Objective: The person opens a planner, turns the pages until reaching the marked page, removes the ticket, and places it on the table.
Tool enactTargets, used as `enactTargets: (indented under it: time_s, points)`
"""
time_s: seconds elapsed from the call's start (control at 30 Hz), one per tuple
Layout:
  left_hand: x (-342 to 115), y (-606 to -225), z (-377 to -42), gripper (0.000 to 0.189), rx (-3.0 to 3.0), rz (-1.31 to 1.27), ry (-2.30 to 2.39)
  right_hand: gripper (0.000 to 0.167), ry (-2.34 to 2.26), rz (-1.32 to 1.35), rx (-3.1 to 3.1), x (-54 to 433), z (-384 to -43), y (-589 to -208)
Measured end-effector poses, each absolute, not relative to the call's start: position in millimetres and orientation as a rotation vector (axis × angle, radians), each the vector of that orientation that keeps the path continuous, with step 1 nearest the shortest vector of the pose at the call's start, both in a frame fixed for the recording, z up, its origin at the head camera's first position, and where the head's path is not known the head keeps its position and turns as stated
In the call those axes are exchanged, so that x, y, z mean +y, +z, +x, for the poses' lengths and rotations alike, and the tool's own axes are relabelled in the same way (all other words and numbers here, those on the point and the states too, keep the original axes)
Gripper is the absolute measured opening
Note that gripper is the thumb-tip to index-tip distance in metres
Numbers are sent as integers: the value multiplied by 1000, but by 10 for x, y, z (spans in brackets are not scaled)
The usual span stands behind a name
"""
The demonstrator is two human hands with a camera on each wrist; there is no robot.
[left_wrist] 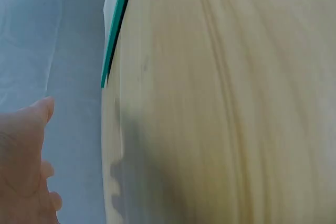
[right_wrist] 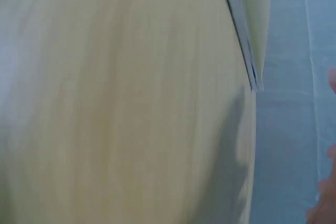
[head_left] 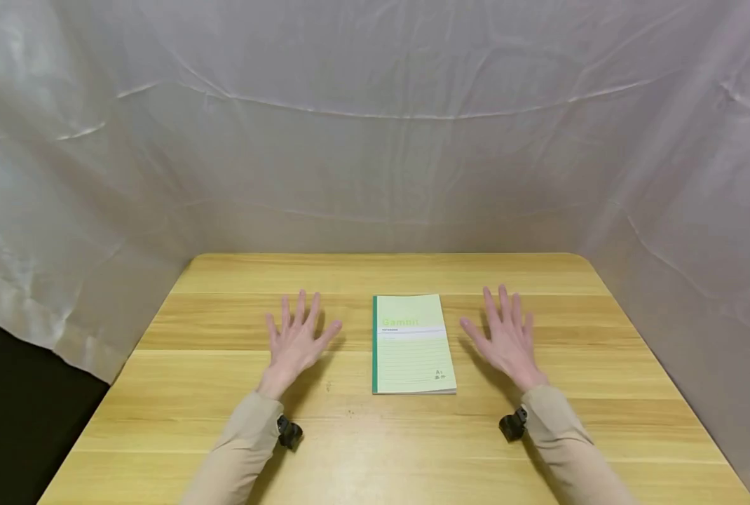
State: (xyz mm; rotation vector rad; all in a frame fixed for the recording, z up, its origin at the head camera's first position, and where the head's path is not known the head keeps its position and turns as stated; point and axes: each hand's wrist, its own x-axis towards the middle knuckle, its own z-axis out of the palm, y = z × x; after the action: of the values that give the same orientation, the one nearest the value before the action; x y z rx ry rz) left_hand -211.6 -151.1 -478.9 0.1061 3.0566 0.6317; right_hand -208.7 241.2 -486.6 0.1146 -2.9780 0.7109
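has notebook (head_left: pixel 413 354) between left hand (head_left: pixel 294 345) and right hand (head_left: pixel 509 344), nearer right, with long axis toward far edge of tabletop (head_left: pixel 400 449); holds nothing, with both grips spread wide.

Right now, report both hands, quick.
Left hand: open, fingers spread, holding nothing, left of the notebook.
Right hand: open, fingers spread, holding nothing, right of the notebook.

Wood-grain tbl (head_left: pixel 375 456) carries one closed pale-green notebk (head_left: pixel 411 358) (teal spine (head_left: pixel 375 344) on L), abt midway across.
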Motion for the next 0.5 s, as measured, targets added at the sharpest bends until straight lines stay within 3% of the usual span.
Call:
enactTargets:
  time_s: [0.5]
  points:
    - [-1146,-4822,-2153,77,2915,277,894,81,1304,108,-2781,2331,-2100,-4936]
